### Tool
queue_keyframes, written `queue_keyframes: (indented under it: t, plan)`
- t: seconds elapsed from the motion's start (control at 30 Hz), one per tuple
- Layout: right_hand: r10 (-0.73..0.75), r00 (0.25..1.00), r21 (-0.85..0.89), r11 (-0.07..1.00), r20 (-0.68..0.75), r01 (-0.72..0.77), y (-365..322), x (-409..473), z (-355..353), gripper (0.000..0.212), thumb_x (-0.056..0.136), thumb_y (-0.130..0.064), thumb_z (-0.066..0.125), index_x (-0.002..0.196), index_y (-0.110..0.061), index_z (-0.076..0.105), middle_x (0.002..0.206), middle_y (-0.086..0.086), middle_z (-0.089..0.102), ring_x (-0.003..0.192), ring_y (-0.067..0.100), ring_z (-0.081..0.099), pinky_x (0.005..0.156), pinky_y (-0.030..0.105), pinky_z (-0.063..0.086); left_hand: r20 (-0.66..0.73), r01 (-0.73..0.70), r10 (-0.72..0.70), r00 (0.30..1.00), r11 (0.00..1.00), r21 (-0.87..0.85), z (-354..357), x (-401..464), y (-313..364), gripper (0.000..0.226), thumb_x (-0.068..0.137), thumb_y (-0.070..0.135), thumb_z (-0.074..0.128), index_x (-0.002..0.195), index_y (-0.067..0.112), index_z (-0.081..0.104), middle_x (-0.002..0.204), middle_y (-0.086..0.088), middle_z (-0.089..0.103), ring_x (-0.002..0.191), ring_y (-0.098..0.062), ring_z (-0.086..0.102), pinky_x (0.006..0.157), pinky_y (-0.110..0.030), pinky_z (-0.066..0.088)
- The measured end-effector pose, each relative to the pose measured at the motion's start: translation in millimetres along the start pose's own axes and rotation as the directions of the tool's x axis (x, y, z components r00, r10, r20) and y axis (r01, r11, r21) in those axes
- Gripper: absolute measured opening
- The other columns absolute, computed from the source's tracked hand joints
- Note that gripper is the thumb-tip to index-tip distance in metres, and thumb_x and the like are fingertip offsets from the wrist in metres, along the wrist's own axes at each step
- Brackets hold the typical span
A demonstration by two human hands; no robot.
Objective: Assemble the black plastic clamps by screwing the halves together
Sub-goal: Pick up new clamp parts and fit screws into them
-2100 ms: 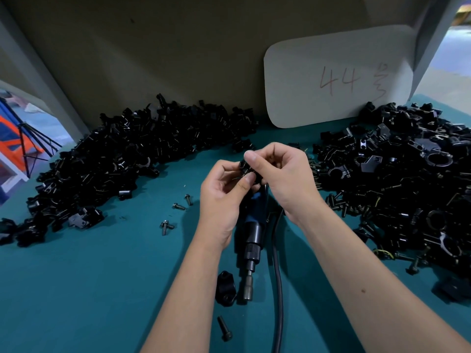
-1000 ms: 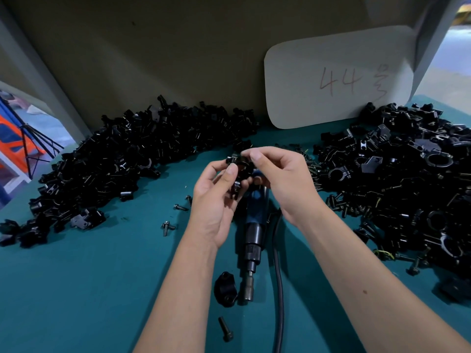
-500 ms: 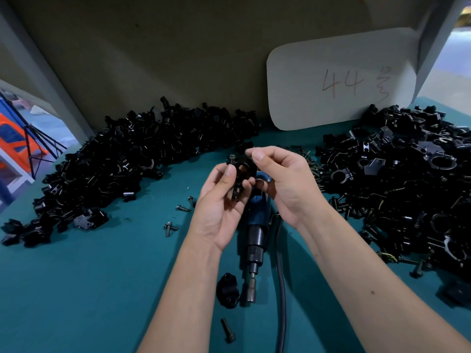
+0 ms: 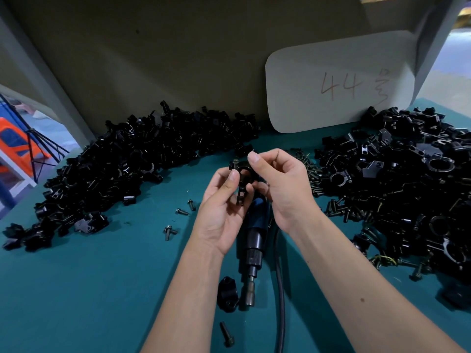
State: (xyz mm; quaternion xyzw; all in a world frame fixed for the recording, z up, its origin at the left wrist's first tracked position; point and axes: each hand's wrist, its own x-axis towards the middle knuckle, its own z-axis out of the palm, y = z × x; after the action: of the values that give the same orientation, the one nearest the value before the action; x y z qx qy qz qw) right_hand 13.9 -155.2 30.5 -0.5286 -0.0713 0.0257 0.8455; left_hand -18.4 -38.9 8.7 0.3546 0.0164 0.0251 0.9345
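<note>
Holding black clamp half (image 4: 243, 183) pinched in left hand (image 4: 223, 212); right hand (image 4: 281, 186) fingertips (image 4: 252, 157) curled at its top, seating screw (image 4: 235, 163). Keep screw square before reaching for electric screwdriver (image 4: 252, 250).

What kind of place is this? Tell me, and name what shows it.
Probably a factory assembly bench: bulk piles of black clamp parts on a teal work mat, a powered screwdriver lying between the hands, and a card hand-marked 44, perhaps a station number.
</note>
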Motion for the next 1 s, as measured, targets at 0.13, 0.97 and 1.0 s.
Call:
queue_keyframes:
  t: [0.13, 0.97, 1.0]
  plan:
    - [-0.026, 1.000, -0.018, 0.999, 0.008, 0.026, -1, 1, -1, 0.011, 0.094, -0.010, 0.074, 0.086, -0.014, 0.079, 0.084, 0.003, 0.073, 0.079, 0.018, 0.068, 0.059, 0.022, 0.053, 0.003, -0.003, 0.003, 1.000, 1.000, -0.029, 0, 0, 0, 0.004, 0.086, 0.012, 0.071, 0.086, 0.015, 0.068, 0.094, -0.005, 0.071, 0.092, -0.019, 0.065, 0.076, -0.023, 0.059]
    - [-0.440, 0.879, -0.595, 0.662, 0.185, 0.456, 17, 1, -2, 0.031, 0.077, -0.015, 0.089, 0.104, -0.020, 0.074, 0.092, -0.011, 0.072, 0.089, 0.007, 0.071, 0.075, 0.026, 0.059, -0.130, -0.045, 0.061, 0.990, 0.991, 0.128, 4, 4, -9, 0.049, 0.090, 0.046, 0.071, 0.118, 0.008, 0.061, 0.101, -0.012, 0.073, 0.083, -0.022, 0.073, 0.067, -0.030, 0.059]
    - [-0.460, 0.858, -0.610, 0.619, 0.229, 0.495, 18, 0, -1, 0.028, 0.078, -0.012, 0.088, 0.102, -0.018, 0.074, 0.092, -0.011, 0.072, 0.089, 0.008, 0.070, 0.076, 0.026, 0.058, -0.162, -0.038, 0.065, 0.985, 0.985, 0.167, 4, 3, -10, 0.052, 0.090, 0.048, 0.072, 0.120, 0.007, 0.063, 0.099, -0.010, 0.075, 0.085, -0.023, 0.075, 0.068, -0.031, 0.060]
